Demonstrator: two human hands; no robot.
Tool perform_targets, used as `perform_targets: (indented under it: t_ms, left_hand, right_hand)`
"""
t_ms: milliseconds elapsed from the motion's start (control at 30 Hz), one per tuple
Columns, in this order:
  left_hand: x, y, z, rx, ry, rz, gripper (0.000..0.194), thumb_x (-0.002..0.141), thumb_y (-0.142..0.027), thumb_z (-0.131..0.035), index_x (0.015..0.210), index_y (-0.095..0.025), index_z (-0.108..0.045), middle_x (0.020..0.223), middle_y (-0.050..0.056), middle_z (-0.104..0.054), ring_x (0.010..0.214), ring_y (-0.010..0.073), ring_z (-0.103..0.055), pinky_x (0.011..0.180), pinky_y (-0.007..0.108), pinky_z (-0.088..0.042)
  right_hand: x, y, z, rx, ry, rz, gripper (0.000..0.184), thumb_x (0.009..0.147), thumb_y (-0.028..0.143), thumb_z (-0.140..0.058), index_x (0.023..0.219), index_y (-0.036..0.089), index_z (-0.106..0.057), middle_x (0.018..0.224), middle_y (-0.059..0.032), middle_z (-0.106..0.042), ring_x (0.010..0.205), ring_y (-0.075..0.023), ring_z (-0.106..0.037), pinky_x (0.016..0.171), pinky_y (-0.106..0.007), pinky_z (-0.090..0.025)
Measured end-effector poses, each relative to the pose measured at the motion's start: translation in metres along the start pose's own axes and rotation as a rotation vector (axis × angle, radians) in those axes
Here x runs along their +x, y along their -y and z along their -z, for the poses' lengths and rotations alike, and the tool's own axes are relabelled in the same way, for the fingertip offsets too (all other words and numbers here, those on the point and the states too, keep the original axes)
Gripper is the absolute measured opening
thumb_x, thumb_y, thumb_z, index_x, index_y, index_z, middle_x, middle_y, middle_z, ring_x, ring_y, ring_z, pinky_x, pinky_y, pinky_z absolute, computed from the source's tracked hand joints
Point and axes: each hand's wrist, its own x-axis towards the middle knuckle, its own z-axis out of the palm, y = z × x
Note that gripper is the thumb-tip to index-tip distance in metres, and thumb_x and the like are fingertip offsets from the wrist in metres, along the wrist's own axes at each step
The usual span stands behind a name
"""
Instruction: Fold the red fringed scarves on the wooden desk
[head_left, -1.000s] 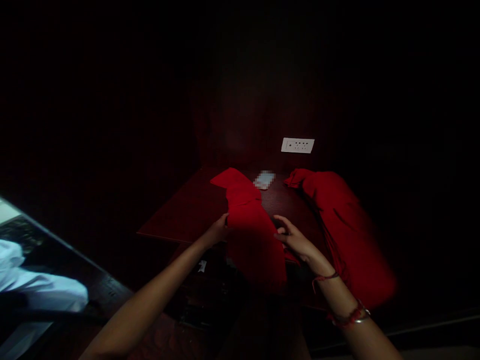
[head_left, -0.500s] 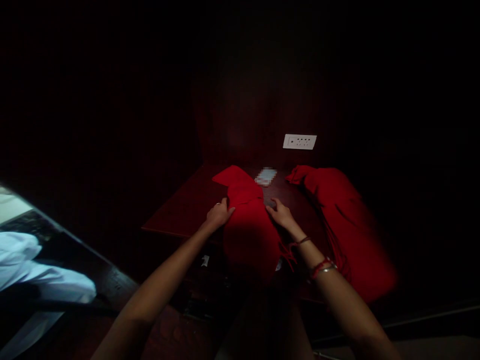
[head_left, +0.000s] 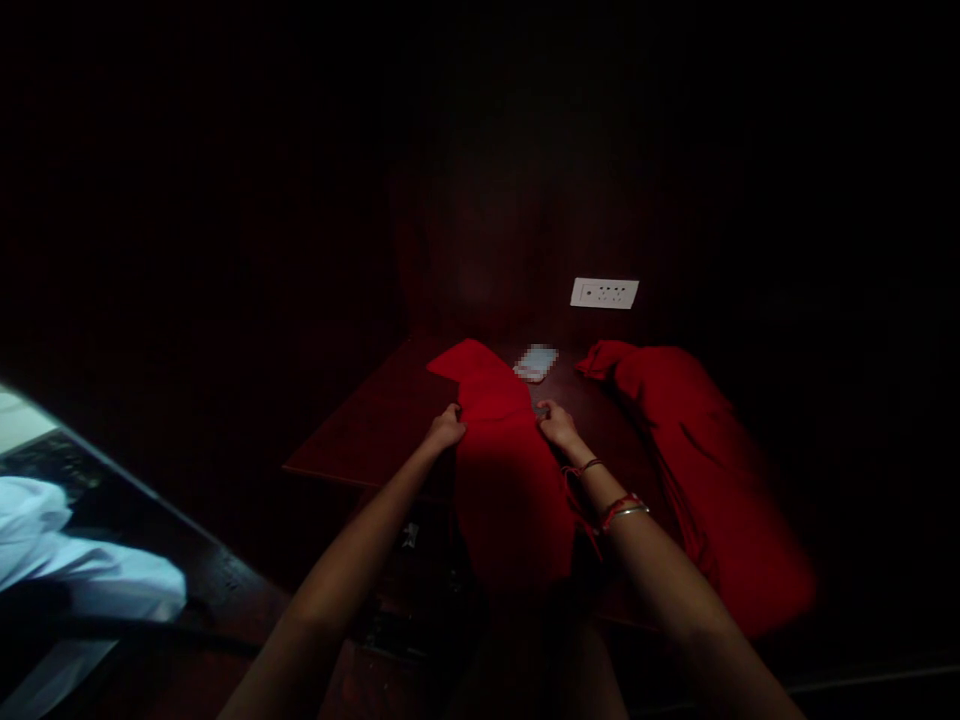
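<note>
A red cloth (head_left: 514,480) lies over the table and hangs down past its front edge toward me. Its far end is angled off to the left. At the cloth's left edge, my left hand (head_left: 448,427) pinches the fabric. Opposite it, my right hand (head_left: 556,426) grips the right edge, thumb and fingers closed together. Red cords dangle near my right wrist, beside bracelets (head_left: 626,507). To the right rests a pile of red cloth (head_left: 697,440), touched by neither hand. The cloth's lower end fades into shadow.
The dark wooden table (head_left: 360,430) stands against a dark wall with a white socket plate (head_left: 604,293). A blurred-out pale flat object (head_left: 537,362) lies behind the cloth. White fabric (head_left: 97,575) shows at lower left. A scrap (head_left: 410,535) is visible below the table edge.
Both hands have closed on the edges of the red cloth, where their fingers were looser before. The cloth's near part looks straighter and flatter. The view has tilted slightly.
</note>
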Motion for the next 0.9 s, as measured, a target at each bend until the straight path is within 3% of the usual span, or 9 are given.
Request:
perform_targets:
  t_ms: [133, 267, 367, 467, 533, 633, 700, 800, 900]
  left_hand:
    - [0.006, -0.005, 0.007, -0.054, 0.063, -0.06, 0.054, 0.064, -0.027, -0.058, 0.114, -0.016, -0.041, 0.107, 0.008, -0.054, 0.089, 0.0168, -0.053, 0.07, 0.02, -0.04]
    - [0.011, 0.001, 0.002, -0.026, -0.064, -0.039, 0.049, 0.066, -0.03, -0.058, 0.112, -0.019, -0.043, 0.094, 0.006, -0.059, 0.084, 0.017, -0.054, 0.069, 0.022, -0.04]
    - [0.01, 0.009, -0.005, -0.027, -0.07, -0.002, 0.046, 0.067, -0.028, -0.057, 0.11, -0.023, -0.043, 0.085, 0.003, -0.06, 0.081, 0.0175, -0.055, 0.066, 0.024, -0.039]
    - [0.011, 0.012, 0.001, -0.079, 0.031, -0.025, 0.049, 0.061, -0.027, -0.063, 0.107, -0.023, -0.045, 0.082, 0.003, -0.06, 0.077, 0.0168, -0.055, 0.062, 0.023, -0.039]
    - [0.014, 0.01, 0.013, -0.161, 0.175, -0.02, 0.052, 0.059, -0.031, -0.066, 0.105, -0.022, -0.046, 0.079, 0.002, -0.06, 0.071, 0.0145, -0.056, 0.057, 0.02, -0.039]
    - [0.025, 0.002, 0.033, -0.351, 0.286, 0.071, 0.045, 0.066, -0.045, -0.057, 0.102, -0.019, -0.046, 0.075, 0.001, -0.058, 0.061, 0.0101, -0.054, 0.05, 0.017, -0.038]
    - [0.036, -0.005, 0.039, -0.454, 0.214, 0.124, 0.038, 0.074, -0.048, -0.045, 0.096, -0.017, -0.046, 0.073, 0.001, -0.056, 0.056, 0.0077, -0.051, 0.048, 0.016, -0.037]
    - [0.053, -0.013, 0.031, -0.52, 0.135, 0.113, 0.029, 0.079, -0.04, -0.041, 0.093, -0.015, -0.047, 0.073, 0.001, -0.053, 0.053, 0.0056, -0.047, 0.049, 0.015, -0.037]
    - [0.066, -0.014, 0.017, -0.574, 0.11, 0.057, 0.024, 0.079, -0.032, -0.043, 0.098, -0.017, -0.046, 0.077, -0.001, -0.053, 0.056, 0.0044, -0.047, 0.051, 0.014, -0.037]
  right_hand:
    - [0.011, 0.012, -0.001, 0.015, 0.026, 0.037, 0.037, 0.064, 0.018, -0.052, 0.102, 0.018, -0.05, 0.063, 0.0032, -0.057, 0.056, -0.0094, -0.051, 0.057, -0.019, -0.038]
    - [0.015, 0.016, -0.004, 0.026, -0.012, -0.007, 0.035, 0.065, 0.016, -0.05, 0.1, 0.018, -0.051, 0.067, 0.0029, -0.057, 0.061, -0.009, -0.053, 0.058, -0.018, -0.039]
    - [0.011, 0.008, -0.006, 0.017, -0.044, -0.05, 0.03, 0.065, 0.014, -0.047, 0.095, 0.016, -0.052, 0.067, 0.0015, -0.057, 0.061, -0.0099, -0.053, 0.056, -0.019, -0.039]
    - [0.011, 0.001, -0.005, 0.009, -0.04, -0.046, 0.027, 0.064, 0.013, -0.047, 0.09, 0.016, -0.054, 0.066, 0.0006, -0.058, 0.06, -0.011, -0.054, 0.055, -0.02, -0.04]
    - [0.016, 0.002, -0.002, 0.008, -0.04, -0.026, 0.026, 0.065, 0.014, -0.047, 0.09, 0.016, -0.054, 0.068, -0.0001, -0.059, 0.062, -0.0116, -0.055, 0.057, -0.021, -0.041]
    - [0.033, 0.01, 0.002, 0.011, -0.047, 0.005, 0.024, 0.071, 0.023, -0.045, 0.093, 0.016, -0.053, 0.077, -0.0031, -0.06, 0.07, -0.0131, -0.056, 0.063, -0.024, -0.042]
    - [0.045, 0.018, 0.001, 0.012, -0.026, 0.023, 0.03, 0.074, 0.032, -0.043, 0.096, 0.015, -0.052, 0.082, -0.0055, -0.06, 0.074, -0.0146, -0.057, 0.066, -0.026, -0.043]
    - [0.054, 0.029, -0.009, 0.007, 0.018, 0.067, 0.044, 0.072, 0.038, -0.047, 0.107, 0.012, -0.047, 0.095, -0.0098, -0.057, 0.086, -0.0169, -0.055, 0.073, -0.029, -0.042]
    - [0.046, 0.041, -0.021, -0.106, 0.018, 0.314, 0.057, 0.07, 0.04, -0.05, 0.118, 0.012, -0.038, 0.115, -0.0145, -0.045, 0.105, -0.0202, -0.042, 0.085, -0.034, -0.035]
